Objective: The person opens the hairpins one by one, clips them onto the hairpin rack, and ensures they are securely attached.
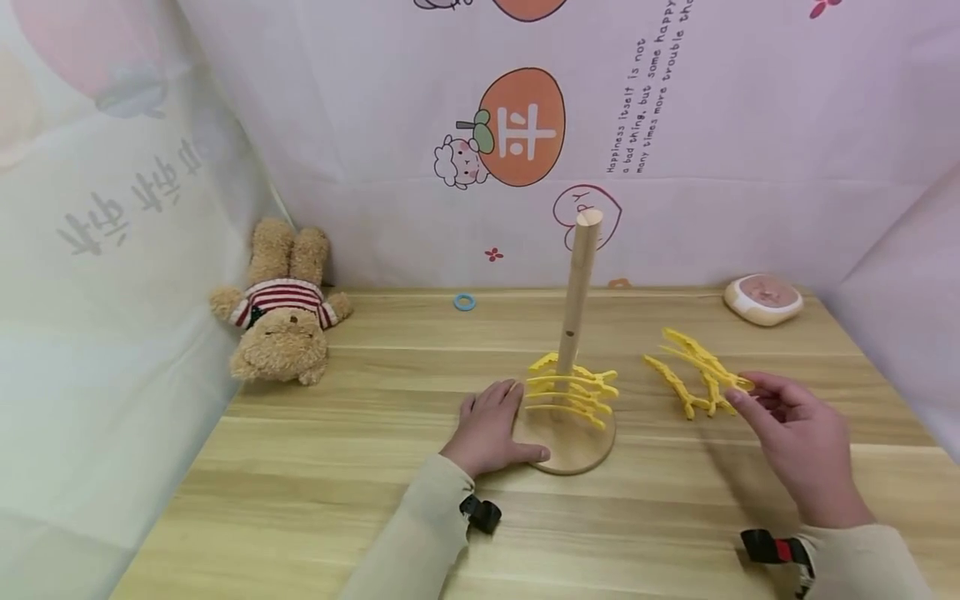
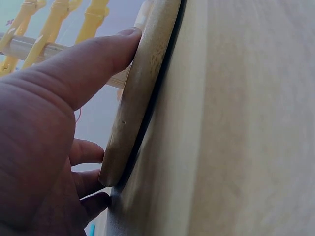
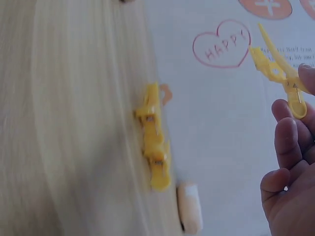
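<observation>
A wooden stand (image 1: 577, 292) rises upright from a round base (image 1: 570, 448), with several yellow alligator hair clips (image 1: 573, 396) clamped low around its post. My left hand (image 1: 489, 427) holds the base at its left edge; in the left wrist view the thumb (image 2: 106, 56) presses on top and the fingertips (image 2: 96, 204) lie at the rim. Between thumb and fingers, my right hand (image 1: 798, 442) pinches another yellow hair clip (image 1: 701, 357) by its tail end, raised above the table. Loose yellow clips (image 1: 675, 385) lie below it; the right wrist view shows the held clip (image 3: 273, 69) with its jaws apart.
At the back left a teddy bear (image 1: 285, 308) in a striped shirt lies on the wooden table (image 1: 315, 492). A small blue ring (image 1: 464, 302) lies near the back edge. A rounded white-and-pink object (image 1: 763, 298) sits at the back right. Printed cloth (image 1: 360, 150) walls the table in.
</observation>
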A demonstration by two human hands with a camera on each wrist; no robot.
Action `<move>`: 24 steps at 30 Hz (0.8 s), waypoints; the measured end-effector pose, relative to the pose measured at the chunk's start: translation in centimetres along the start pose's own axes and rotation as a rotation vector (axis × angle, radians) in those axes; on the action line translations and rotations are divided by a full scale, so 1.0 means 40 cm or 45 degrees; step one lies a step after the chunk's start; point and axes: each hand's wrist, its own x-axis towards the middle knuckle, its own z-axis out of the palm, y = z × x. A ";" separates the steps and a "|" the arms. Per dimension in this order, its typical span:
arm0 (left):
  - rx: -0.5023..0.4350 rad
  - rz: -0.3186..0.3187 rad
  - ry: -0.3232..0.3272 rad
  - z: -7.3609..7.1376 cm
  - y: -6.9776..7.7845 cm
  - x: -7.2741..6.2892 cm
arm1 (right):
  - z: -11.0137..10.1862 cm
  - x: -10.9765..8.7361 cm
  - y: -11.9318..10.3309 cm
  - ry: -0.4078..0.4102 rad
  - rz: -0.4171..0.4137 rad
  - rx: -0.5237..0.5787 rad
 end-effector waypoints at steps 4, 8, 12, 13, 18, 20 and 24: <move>-0.004 0.004 0.008 0.004 -0.003 -0.001 | 0.011 -0.003 -0.028 -0.047 -0.085 -0.041; 0.004 0.012 0.021 0.008 -0.004 -0.003 | 0.020 -0.008 -0.055 -0.069 -0.142 -0.051; -0.011 0.012 0.022 0.008 -0.003 -0.004 | 0.028 -0.010 -0.075 -0.091 -0.193 -0.059; -0.015 0.011 0.019 0.008 -0.003 -0.004 | 0.030 -0.010 -0.079 -0.097 -0.207 -0.056; -0.016 0.011 0.025 0.006 -0.003 -0.002 | 0.045 -0.008 -0.104 -0.121 -0.298 -0.034; -0.011 0.011 0.025 0.006 -0.003 -0.002 | 0.050 -0.008 -0.113 -0.138 -0.326 -0.036; -0.009 0.009 0.022 0.007 -0.004 -0.001 | 0.063 -0.011 -0.133 -0.168 -0.354 -0.041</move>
